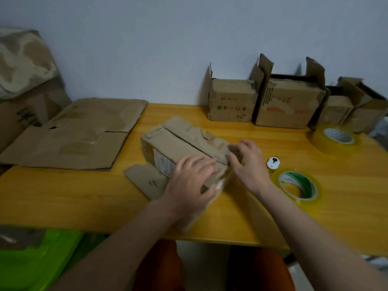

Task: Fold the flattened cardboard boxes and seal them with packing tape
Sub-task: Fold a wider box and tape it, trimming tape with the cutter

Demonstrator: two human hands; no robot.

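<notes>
Small cardboard box (180, 141): centre of yellow table (73, 198), top flaps folded shut, white printed label on near side, text unreadable. Left hand (190, 181) grips near end, fingers curled over top. Right hand (247, 162) holds right end, fingers bent on flap. Flattened boxes (77, 133) at left. Nearer tape roll (298, 186), green-printed core, just right of right hand; farther tape roll (336, 139) beyond. Folded boxes (283, 103) along wall, handwriting illegible.

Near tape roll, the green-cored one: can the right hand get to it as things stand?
Probably yes. The near tape roll lies flat on the table just right of the right hand, nothing between them. That hand is on the box and would have to let go first.
</notes>
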